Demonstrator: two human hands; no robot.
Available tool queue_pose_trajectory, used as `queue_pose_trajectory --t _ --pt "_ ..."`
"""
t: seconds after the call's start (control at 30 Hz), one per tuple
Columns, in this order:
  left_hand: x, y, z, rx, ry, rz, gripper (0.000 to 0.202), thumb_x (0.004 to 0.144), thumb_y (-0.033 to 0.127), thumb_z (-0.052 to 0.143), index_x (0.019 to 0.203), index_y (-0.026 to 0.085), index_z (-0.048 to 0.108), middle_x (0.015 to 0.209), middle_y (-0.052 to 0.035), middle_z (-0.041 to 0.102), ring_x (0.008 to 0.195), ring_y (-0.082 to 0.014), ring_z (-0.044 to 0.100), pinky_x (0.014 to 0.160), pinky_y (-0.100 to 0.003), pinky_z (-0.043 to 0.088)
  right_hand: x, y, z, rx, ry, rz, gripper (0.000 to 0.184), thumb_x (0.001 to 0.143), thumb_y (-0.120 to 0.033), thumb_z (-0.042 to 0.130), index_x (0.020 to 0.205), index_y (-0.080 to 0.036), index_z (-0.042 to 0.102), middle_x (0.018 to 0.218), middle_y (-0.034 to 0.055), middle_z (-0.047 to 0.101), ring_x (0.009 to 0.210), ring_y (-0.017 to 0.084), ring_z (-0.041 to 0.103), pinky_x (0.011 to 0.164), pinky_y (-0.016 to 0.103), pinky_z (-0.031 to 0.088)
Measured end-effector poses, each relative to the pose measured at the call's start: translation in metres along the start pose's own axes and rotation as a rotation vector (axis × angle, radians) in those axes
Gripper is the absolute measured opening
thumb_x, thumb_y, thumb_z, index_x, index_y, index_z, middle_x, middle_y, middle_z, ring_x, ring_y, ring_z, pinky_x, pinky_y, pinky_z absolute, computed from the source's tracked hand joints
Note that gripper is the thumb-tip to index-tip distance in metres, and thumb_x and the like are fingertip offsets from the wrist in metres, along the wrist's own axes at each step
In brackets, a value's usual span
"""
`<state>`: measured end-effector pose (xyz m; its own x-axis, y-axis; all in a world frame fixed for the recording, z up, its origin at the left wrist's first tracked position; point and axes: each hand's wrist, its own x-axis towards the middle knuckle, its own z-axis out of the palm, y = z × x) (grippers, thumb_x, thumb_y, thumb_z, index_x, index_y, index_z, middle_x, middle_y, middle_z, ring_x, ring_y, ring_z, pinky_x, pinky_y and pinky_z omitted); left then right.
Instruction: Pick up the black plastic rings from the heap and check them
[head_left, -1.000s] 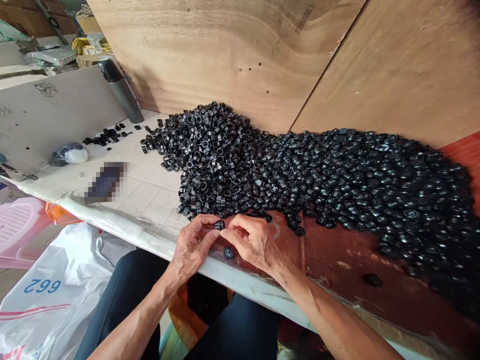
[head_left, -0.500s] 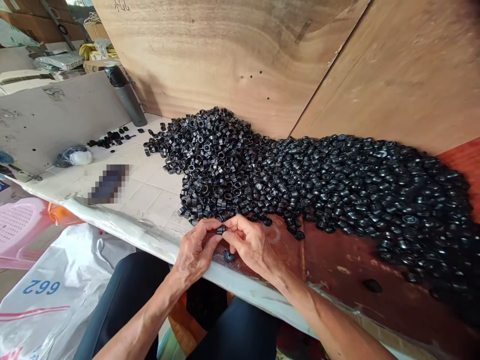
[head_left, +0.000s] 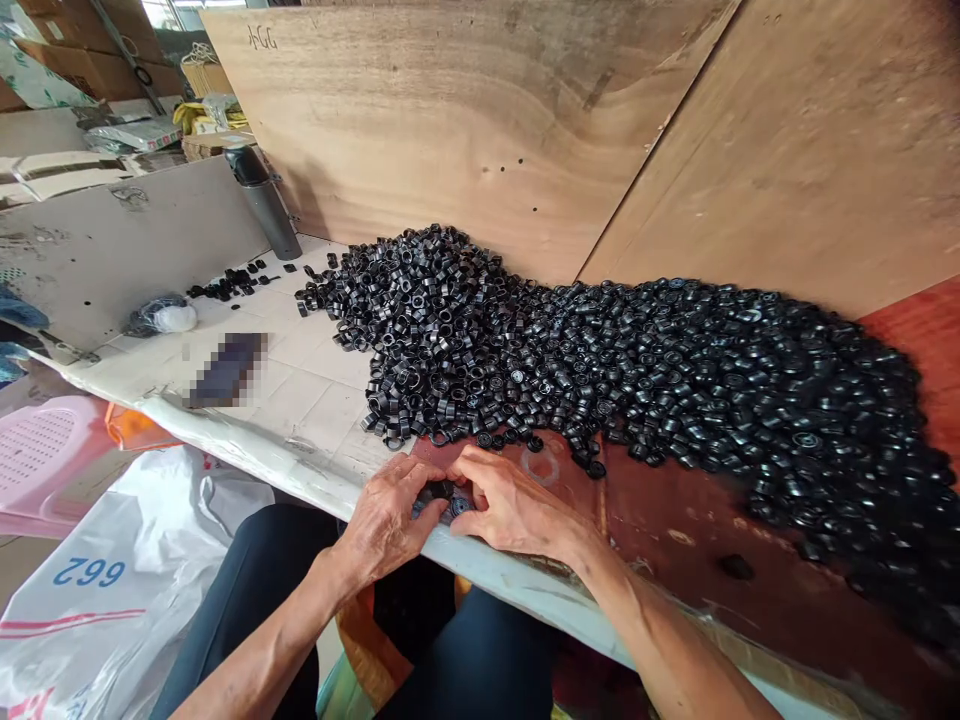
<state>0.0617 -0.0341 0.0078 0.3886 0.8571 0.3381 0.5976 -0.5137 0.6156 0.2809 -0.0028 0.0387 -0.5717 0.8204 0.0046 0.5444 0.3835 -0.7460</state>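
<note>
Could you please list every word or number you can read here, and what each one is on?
"662", in blue, on the white bag.
Handwritten marks, roughly "AGG", on the plywood board; uncertain.
Red print at the bag's lower edge: cut off, unreadable.
The dark pixelated patch: unreadable.

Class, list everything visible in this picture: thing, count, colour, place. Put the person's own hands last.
Small plastic rings and caps: one big heap, black, across the table.
Loose black parts: small cluster, far left of table.
Tall cylindrical flask: one, grey, back left.
Plywood boards: two, brown, behind the heap.
Woven sack: one, white, printed 662, floor left.
Pinched black pieces: about two, table's front edge.
Left hand, right hand: fingertips meeting on those pieces.
</note>
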Motion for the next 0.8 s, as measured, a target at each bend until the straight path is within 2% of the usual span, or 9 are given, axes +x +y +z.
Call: queue_pose_trajectory --t 0.1,0.2,0.27,0.37,0.47,0.5,0.6,0.7,0.8 --pt "0.001 0.001 0.000 -0.048 -0.016 -0.009 0.023 0.092 0.014 0.064 0.112 0.024 0.068 0.105 -0.0057 0.075 0.100 -0.0247 0.072 0.092 -0.040 0.058 -0.001 -0.003 0.004 0.004 -0.039 0.060 0.019 0.078 -0.012 0.074 0.082 -0.021 0.057 0.079 -0.0031 0.061 0.068 0.014 0.055 0.061 0.025 0.039" --pt "-0.011 0.007 -0.008 -0.113 0.011 -0.037 0.021 0.093 0.016 0.063 0.112 0.023 0.067 0.102 -0.0057 0.074 0.096 -0.0236 0.073 0.089 -0.039 0.059 -0.003 -0.015 0.008 0.130 -0.117 0.124 0.015 0.083 -0.016 0.072 0.090 -0.021 0.060 0.074 -0.0053 0.060 0.064 0.013 0.054 0.058 0.024 0.038" --pt "-0.026 0.014 -0.021 -0.156 0.005 -0.023 0.024 0.094 0.017 0.061 0.116 0.024 0.065 0.105 -0.0066 0.074 0.097 -0.0232 0.073 0.087 -0.038 0.059 -0.007 -0.029 0.012 0.176 -0.144 0.108 0.016 0.084 -0.015 0.071 0.096 -0.021 0.064 0.075 -0.0054 0.061 0.066 0.013 0.055 0.059 0.023 0.040" --pt "-0.047 0.019 -0.045 -0.193 -0.120 0.017 0.026 0.095 0.017 0.062 0.119 0.026 0.065 0.109 -0.0066 0.075 0.100 -0.0233 0.073 0.088 -0.036 0.059 -0.015 -0.052 0.019 0.182 -0.206 0.087 0.018 0.081 -0.014 0.073 0.095 -0.022 0.066 0.076 -0.0049 0.063 0.064 0.013 0.055 0.057 0.022 0.040" --pt "-0.053 0.008 -0.061 -0.186 -0.148 -0.042 0.012 0.097 0.028 0.067 0.108 0.026 0.069 0.100 -0.0047 0.075 0.092 -0.0220 0.073 0.080 -0.033 0.058 -0.017 -0.058 0.025 0.170 -0.212 0.120 0.013 0.081 -0.023 0.076 0.090 -0.022 0.067 0.078 -0.0041 0.067 0.062 0.013 0.057 0.056 0.023 0.040" --pt "-0.050 0.001 -0.063 -0.172 -0.086 -0.103 0.010 0.098 0.031 0.066 0.104 0.024 0.069 0.094 -0.0040 0.074 0.085 -0.0204 0.073 0.075 -0.031 0.057 -0.014 -0.055 0.026 0.151 -0.153 0.143 0.009 0.084 -0.026 0.074 0.089 -0.022 0.068 0.077 -0.0039 0.067 0.062 0.013 0.058 0.056 0.023 0.040" --pt "-0.033 -0.027 -0.057 -0.003 0.092 -0.239 0.009 0.099 0.029 0.062 0.098 0.022 0.067 0.088 -0.0024 0.070 0.073 -0.0184 0.070 0.071 -0.031 0.055 0.003 -0.032 0.028 0.035 0.218 0.232 0.009 0.093 -0.025 0.057 0.091 -0.021 0.066 0.075 -0.0022 0.065 0.065 0.015 0.059 0.062 0.026 0.044" --pt "-0.011 -0.047 -0.044 0.147 0.074 -0.217 0.013 0.096 0.024 0.062 0.108 0.023 0.066 0.098 -0.0037 0.070 0.075 -0.0188 0.071 0.073 -0.031 0.056 0.015 -0.006 0.029 -0.204 0.440 0.231 0.006 0.088 -0.020 0.057 0.082 -0.022 0.060 0.080 0.0017 0.064 0.074 0.019 0.060 0.072 0.030 0.047" --pt "0.003 -0.052 -0.032 0.298 0.066 -0.201 0.016 0.092 0.021 0.065 0.108 0.022 0.064 0.104 -0.0072 0.069 0.087 -0.0245 0.073 0.075 -0.034 0.058 0.010 0.010 0.033 -0.384 0.673 0.349 0.008 0.085 -0.020 0.061 0.093 -0.021 0.063 0.094 0.0083 0.064 0.084 0.024 0.061 0.077 0.036 0.050"
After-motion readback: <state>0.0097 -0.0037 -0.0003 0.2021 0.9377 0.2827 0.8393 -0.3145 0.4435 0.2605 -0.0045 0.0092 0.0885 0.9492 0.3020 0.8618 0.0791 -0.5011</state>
